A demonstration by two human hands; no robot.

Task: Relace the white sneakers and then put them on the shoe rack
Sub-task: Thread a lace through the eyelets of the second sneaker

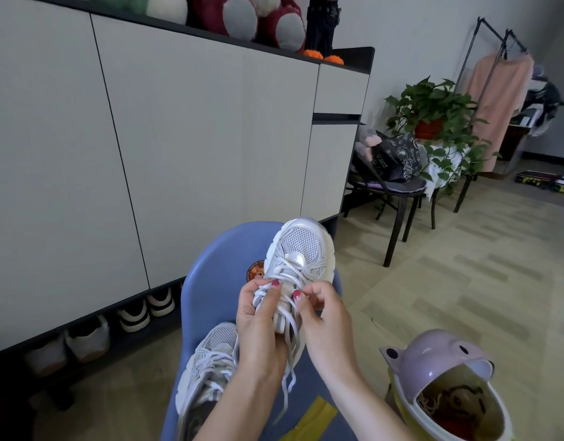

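The white sneaker (301,249) held up over the blue chair (217,268) has an open mesh toe panel, smooth satiny overlays with a faint sheen, and flat woven cloth laces (290,332). The second sneaker (210,367), lying near left on the seat, shows the same mesh and laces. The chair looks like smooth matt plastic. The cabinet doors (194,138) on the left are flat, matt panels. At near right, the pink bin lid (439,358) is glossy plastic. The floor (465,281) is matt, in a wood-grain pattern.
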